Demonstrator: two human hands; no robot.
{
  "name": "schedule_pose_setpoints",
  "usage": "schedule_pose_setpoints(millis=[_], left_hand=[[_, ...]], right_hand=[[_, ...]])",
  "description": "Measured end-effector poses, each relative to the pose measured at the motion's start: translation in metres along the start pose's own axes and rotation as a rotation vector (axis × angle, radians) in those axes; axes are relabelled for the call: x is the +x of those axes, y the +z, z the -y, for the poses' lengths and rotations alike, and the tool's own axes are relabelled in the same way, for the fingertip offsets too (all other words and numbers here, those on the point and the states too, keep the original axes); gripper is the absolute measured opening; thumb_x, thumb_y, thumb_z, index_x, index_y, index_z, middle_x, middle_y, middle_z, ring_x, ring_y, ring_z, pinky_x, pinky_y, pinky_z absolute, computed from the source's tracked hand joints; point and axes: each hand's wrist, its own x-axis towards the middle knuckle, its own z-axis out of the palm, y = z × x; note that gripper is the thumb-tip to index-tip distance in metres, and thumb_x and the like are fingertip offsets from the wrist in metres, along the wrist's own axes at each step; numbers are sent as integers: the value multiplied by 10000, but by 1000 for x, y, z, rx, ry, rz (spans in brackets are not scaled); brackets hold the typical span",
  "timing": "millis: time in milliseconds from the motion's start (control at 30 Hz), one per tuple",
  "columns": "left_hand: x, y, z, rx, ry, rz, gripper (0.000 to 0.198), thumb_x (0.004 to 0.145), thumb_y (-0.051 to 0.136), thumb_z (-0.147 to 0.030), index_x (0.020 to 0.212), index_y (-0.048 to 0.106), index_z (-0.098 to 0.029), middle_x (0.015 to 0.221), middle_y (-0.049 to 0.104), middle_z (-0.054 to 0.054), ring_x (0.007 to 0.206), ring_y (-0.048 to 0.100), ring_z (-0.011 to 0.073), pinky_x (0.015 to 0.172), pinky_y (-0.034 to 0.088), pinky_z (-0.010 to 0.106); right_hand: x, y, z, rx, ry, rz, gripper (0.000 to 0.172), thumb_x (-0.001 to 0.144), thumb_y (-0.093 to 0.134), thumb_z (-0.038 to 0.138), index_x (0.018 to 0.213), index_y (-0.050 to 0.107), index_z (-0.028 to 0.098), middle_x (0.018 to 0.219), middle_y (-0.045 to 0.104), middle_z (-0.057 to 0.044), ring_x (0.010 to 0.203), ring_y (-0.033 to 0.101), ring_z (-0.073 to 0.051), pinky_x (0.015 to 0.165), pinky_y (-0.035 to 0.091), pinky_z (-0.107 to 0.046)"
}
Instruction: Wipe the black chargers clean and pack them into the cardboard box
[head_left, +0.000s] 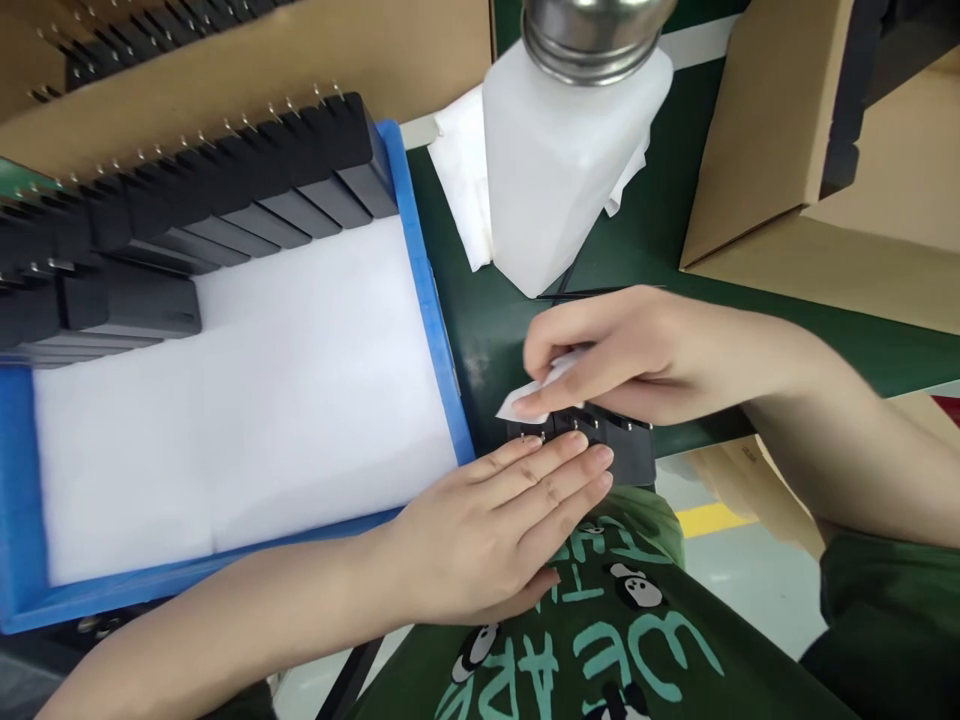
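Note:
My left hand lies with its fingers pressed together along the near side of a black block-shaped part at the table's front edge, holding it in place. My right hand is above the same part, fingers pinched on a small white wipe that touches the part's top. Small metal pins show on the part between my two hands.
A blue tray lined with white foam sits to the left, with several black pinned parts stacked along its far side. A white plastic dispenser bottle with a metal top stands on white cloths behind my hands. Cardboard boxes stand at the right.

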Motion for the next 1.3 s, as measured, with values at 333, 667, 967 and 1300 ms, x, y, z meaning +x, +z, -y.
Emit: schedule_pose_setpoints(millis=[333, 667, 967, 1300], left_hand=[[-1, 3, 4, 13, 52, 6, 663, 944, 508, -389, 1488, 391, -28, 1581, 396, 121, 1487, 357, 267, 1233, 315, 386], [-3, -7, 33, -274, -203, -799, 246, 933, 528, -213, 1171, 582, -179, 1059, 695, 88, 1030, 664, 197, 878, 583, 368], [-3, -8, 40, -525, -417, -886, 192, 981, 512, -281, 1139, 594, -209, 1052, 642, 68, 1000, 619, 193, 868, 502, 370], [-5, -7, 38, -686, -388, -888, 180, 996, 513, -286, 1121, 594, -185, 1034, 643, 70, 953, 610, 164, 872, 507, 331]], right_hand=[[-11, -10, 5, 4, 64, 51, 332, 969, 449, 98, 1077, 742, 210, 929, 603, -40, 782, 574, -93, 669, 452, -221], [-60, 30, 40, -440, 349, -384, 256, 955, 504, 229, 1193, 599, 225, 1391, 540, -132, 1360, 433, -298, 1150, 343, -506], [-20, 95, 52, -953, 370, -269, 797, 850, 516, 760, 1296, 558, 101, 1089, 667, -153, 927, 600, -287, 767, 506, -411], [-20, 102, 45, -354, 386, -827, 613, 732, 765, 650, 1141, 623, 216, 1020, 696, -78, 906, 633, -248, 795, 511, -380]])
